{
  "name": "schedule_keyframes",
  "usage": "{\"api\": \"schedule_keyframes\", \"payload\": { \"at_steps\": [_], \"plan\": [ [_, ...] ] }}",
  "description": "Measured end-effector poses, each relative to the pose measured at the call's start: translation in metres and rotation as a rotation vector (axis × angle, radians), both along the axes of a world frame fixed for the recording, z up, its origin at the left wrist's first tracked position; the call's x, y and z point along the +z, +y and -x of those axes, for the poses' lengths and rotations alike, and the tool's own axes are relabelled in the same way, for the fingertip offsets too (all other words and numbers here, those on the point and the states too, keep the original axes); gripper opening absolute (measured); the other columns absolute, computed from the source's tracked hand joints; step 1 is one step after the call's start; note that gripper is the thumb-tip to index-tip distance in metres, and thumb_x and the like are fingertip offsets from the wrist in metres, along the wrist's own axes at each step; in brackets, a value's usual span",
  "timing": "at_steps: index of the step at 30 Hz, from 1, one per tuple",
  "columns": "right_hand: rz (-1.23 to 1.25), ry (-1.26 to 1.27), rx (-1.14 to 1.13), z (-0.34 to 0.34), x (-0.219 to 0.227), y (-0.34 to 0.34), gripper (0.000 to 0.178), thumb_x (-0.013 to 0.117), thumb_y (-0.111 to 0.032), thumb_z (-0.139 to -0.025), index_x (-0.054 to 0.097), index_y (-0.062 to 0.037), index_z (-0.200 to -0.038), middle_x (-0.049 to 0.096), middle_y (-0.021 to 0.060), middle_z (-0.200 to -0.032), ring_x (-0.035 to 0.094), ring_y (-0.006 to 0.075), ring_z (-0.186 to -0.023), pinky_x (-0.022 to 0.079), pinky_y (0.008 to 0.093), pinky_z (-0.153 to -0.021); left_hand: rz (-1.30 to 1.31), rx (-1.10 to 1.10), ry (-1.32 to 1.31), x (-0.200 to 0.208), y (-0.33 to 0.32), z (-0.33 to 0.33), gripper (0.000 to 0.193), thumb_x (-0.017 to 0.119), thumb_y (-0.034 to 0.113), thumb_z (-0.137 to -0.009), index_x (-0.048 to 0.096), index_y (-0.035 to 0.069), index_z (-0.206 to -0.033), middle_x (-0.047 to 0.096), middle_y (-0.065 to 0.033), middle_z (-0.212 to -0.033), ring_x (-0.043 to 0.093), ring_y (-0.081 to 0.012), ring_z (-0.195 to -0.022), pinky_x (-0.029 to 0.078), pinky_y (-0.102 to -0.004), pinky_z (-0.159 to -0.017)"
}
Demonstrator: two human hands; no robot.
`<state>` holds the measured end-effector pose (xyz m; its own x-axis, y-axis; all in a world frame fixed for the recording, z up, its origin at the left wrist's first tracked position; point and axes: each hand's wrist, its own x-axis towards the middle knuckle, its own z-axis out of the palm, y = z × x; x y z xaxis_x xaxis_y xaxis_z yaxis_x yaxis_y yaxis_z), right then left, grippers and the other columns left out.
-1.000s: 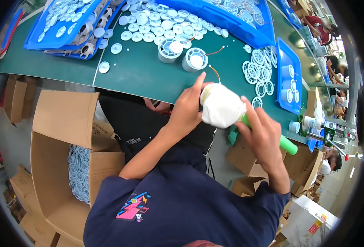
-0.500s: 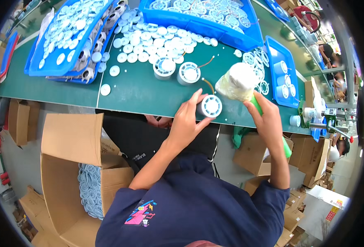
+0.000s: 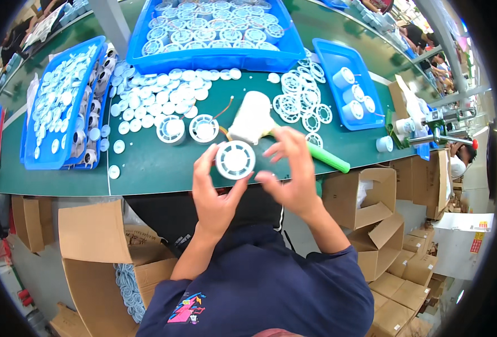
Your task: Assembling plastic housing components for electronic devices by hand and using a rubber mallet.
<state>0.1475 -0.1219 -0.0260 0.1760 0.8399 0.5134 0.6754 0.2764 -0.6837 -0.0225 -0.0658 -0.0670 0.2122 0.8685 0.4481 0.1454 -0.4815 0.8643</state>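
Note:
My left hand (image 3: 212, 194) grips a white cylindrical housing (image 3: 235, 160) between thumb and fingers, its slotted round face turned up. To its right my right hand (image 3: 293, 171) is open, fingers spread and slightly blurred, holding nothing. A mallet (image 3: 253, 118) with a white wrapped head lies on the green bench just beyond my hands, its green handle pointing right. Left of the mallet head stand two similar housings (image 3: 171, 130), with a thin brown wire rising from the nearer-to-mallet one.
Loose white discs (image 3: 153, 100) spread over the green bench (image 3: 153, 168). Slotted rings (image 3: 300, 92) lie at right. A large blue bin (image 3: 215, 59) holds housings. Blue trays (image 3: 45, 160) flank both sides, and a metal clamp fixture (image 3: 442, 118) stands far right. Cardboard boxes (image 3: 91, 230) sit below.
My right hand has let go of the mallet, which now lies on the bench, and has moved to the housing. My left hand has raised the housing. The view has shifted.

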Motion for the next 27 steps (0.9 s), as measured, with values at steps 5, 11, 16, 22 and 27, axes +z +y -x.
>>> {"api": "schedule_keyframes", "payload": {
  "at_steps": [5,11,16,22,27],
  "plan": [
    [0.238,-0.037,-0.012,-0.017,0.016,0.007,0.058,0.085,-0.019,-0.084,0.061,-0.0009,-0.133,0.059,0.0177,-0.121,0.068,0.0308,-0.094,0.060,0.0370,-0.075,-0.033,-0.251,0.031,0.002,0.008,-0.033,0.076,0.087,0.008,-0.080,0.049,0.001,-0.145,0.059,-0.0212,-0.137,0.060,-0.0409,-0.121,0.051,-0.0450,-0.101],
    [0.025,-0.323,-0.650,-0.171,-0.006,0.020,0.047,0.078,-0.018,-0.091,0.063,0.0043,-0.129,0.067,0.0223,-0.117,0.067,0.0359,-0.101,0.055,0.0423,-0.087,0.117,0.114,0.182,-0.016,0.008,0.012,0.052,0.077,0.012,-0.090,0.057,-0.001,-0.136,0.060,-0.0181,-0.131,0.057,-0.0347,-0.126,0.045,-0.0434,-0.107],
    [0.154,-0.577,-0.856,-0.263,-0.030,0.018,0.052,0.073,-0.034,-0.095,0.064,0.0034,-0.130,0.067,0.0251,-0.122,0.062,0.0419,-0.113,0.049,0.0475,-0.099,0.132,0.146,0.256,-0.031,0.021,0.009,0.059,0.070,0.019,-0.099,0.046,-0.006,-0.146,0.052,-0.0279,-0.143,0.052,-0.0439,-0.131,0.041,-0.0492,-0.111],
    [0.028,-0.712,-0.770,-0.224,-0.038,0.036,0.037,0.070,-0.021,-0.097,0.067,0.0010,-0.126,0.067,0.0210,-0.122,0.062,0.0408,-0.116,0.047,0.0463,-0.103,0.112,0.162,0.249,-0.034,0.042,-0.008,0.071,0.072,0.022,-0.098,0.038,-0.006,-0.153,0.051,-0.0297,-0.145,0.051,-0.0455,-0.133,0.040,-0.0505,-0.112],
    [0.306,-0.272,-0.276,-0.152,-0.010,0.062,0.015,0.068,-0.009,-0.094,0.074,-0.0020,-0.106,0.070,0.0180,-0.100,0.069,0.0347,-0.087,0.054,0.0420,-0.077,0.202,0.117,0.131,-0.029,0.055,-0.011,0.068,0.079,0.021,-0.092,0.046,0.000,-0.147,0.057,-0.0239,-0.139,0.055,-0.0424,-0.127,0.042,-0.0475,-0.109]
  ]
}}
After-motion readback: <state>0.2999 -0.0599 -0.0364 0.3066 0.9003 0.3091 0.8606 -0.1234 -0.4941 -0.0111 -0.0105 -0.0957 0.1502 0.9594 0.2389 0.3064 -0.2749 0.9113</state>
